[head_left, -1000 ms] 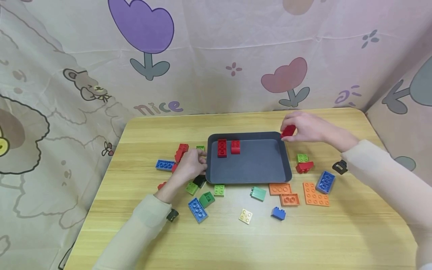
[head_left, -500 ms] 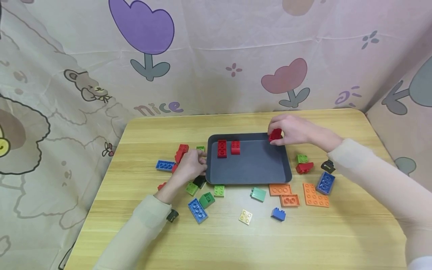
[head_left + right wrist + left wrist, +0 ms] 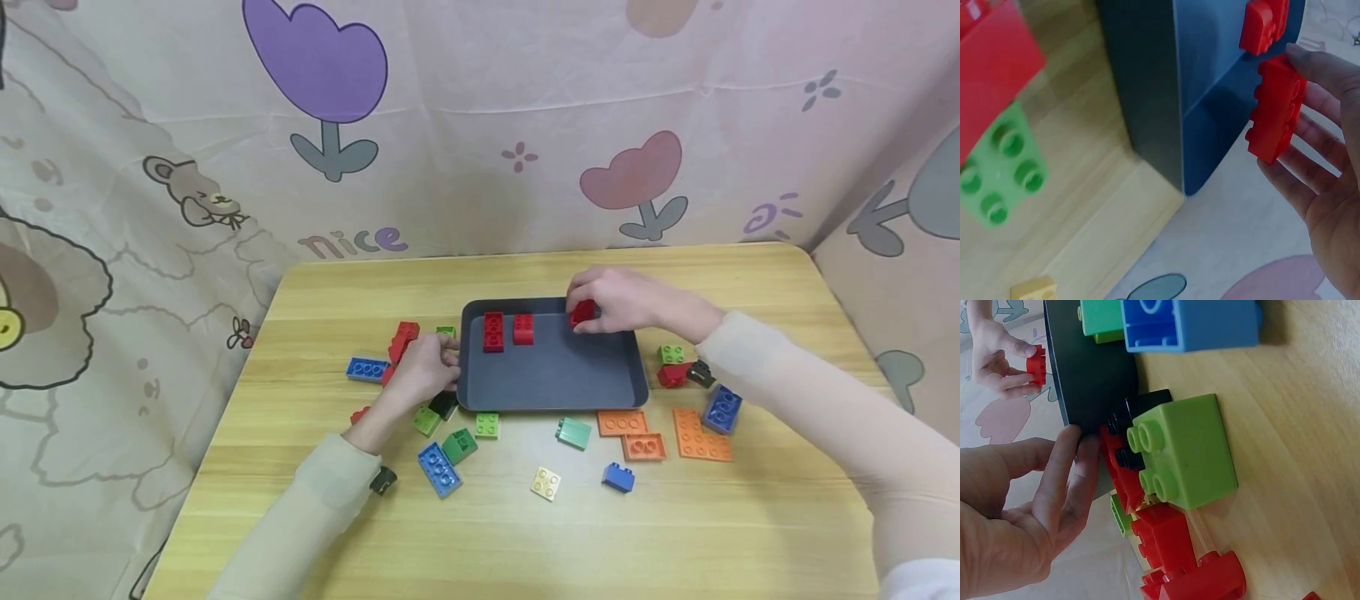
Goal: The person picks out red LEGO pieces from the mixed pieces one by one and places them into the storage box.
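red brick (image 3: 1275, 111) in right hand (image 3: 617, 301) — near tray (image 3: 555, 375)

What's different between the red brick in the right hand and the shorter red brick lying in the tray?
The held red brick is in the fingers of the right hand, while the shorter red brick lies in the tray. The held red brick is longer and straight-edged; the shorter red brick has a rounded side. Both are red and have studs.
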Motion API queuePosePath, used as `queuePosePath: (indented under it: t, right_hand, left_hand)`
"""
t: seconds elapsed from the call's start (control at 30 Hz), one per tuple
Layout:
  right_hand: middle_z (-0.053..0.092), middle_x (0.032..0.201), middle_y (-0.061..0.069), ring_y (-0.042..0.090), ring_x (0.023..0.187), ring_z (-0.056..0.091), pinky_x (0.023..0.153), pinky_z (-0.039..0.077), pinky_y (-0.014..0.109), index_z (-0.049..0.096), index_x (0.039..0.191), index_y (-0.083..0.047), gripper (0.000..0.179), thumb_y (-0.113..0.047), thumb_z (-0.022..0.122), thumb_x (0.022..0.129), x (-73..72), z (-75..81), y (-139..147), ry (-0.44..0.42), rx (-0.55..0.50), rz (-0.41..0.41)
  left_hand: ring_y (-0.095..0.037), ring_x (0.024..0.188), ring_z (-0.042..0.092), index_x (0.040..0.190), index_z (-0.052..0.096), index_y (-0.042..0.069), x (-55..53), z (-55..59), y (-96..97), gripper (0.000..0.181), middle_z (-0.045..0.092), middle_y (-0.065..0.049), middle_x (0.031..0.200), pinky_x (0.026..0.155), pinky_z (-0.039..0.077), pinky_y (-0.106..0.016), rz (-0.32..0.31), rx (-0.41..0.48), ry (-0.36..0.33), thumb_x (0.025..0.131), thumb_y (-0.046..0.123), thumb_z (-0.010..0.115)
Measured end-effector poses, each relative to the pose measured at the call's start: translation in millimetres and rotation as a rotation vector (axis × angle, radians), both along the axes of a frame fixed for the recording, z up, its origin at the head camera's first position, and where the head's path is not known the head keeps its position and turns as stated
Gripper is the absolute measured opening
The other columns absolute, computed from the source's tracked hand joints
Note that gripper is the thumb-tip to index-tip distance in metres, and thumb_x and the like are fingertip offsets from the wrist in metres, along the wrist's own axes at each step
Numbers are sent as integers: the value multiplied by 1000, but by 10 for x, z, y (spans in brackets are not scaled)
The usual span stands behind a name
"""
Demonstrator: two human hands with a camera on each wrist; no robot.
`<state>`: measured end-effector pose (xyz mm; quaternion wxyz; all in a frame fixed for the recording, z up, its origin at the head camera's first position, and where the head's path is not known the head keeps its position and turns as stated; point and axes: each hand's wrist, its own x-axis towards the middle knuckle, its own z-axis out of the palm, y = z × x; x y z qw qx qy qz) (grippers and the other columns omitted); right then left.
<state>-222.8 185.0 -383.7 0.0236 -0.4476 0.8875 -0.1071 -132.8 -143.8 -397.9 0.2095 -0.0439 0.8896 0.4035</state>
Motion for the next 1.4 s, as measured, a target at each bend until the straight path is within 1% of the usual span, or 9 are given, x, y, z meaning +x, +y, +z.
queuePosePath:
  t: [0.13,0.27,0.4,0.63,0.9,1.13,1.4]
  right_hand:
    - [75,111,7,23,99,70,93,62,44,81,104,-11,25,-28,87,86,17,-43,-93,-5,7,15]
    - [75,110,8,24,100,70,94,63,44,81,103,-10,26,-26,89,84,38,-74,-165,-15,10,32]
    - [75,110,8,24,100,70,94,63,45,81,104,-9,27,-25,89,84,55,-89,-222,-35,23,34]
    - [74,119,12,28,109,72,99,62,46,82,108,-10,28,-26,87,86,77,-116,-309,-75,69,21]
    - [75,123,13,28,109,72,99,62,46,82,109,-10,27,-24,87,87,60,-187,-382,-98,82,33]
    - [72,133,17,33,123,70,107,59,49,81,113,-11,29,-26,84,90,45,-217,-437,-131,129,30]
    - [71,135,17,33,124,70,108,58,50,81,115,-11,30,-26,84,90,24,-234,-467,-132,136,35]
  left_hand:
    - [-22,83,76,144,59,-4,-1,-2,-4,48,70,-17,104,71,67,-28,1,9,0,96,-5,66]
    - [-23,84,77,144,59,-4,-3,-3,-6,48,70,-17,105,72,67,-28,1,12,-2,96,-5,67]
    - [-22,84,76,144,59,-4,-3,-8,-4,48,70,-17,106,72,67,-28,-1,9,-1,97,-5,67]
    - [-21,83,76,143,59,-4,2,-13,-11,47,70,-18,105,72,67,-28,-5,10,4,96,-5,67]
    - [-20,81,75,144,59,-3,4,-14,-12,48,69,-17,103,73,67,-28,1,4,2,96,-5,68]
    - [-20,81,75,144,59,-3,8,-16,-18,48,70,-17,103,74,67,-28,-7,2,12,96,-5,68]
    - [-20,81,75,144,59,-4,1,-23,-24,48,70,-17,104,74,67,-28,-4,10,7,96,-5,68]
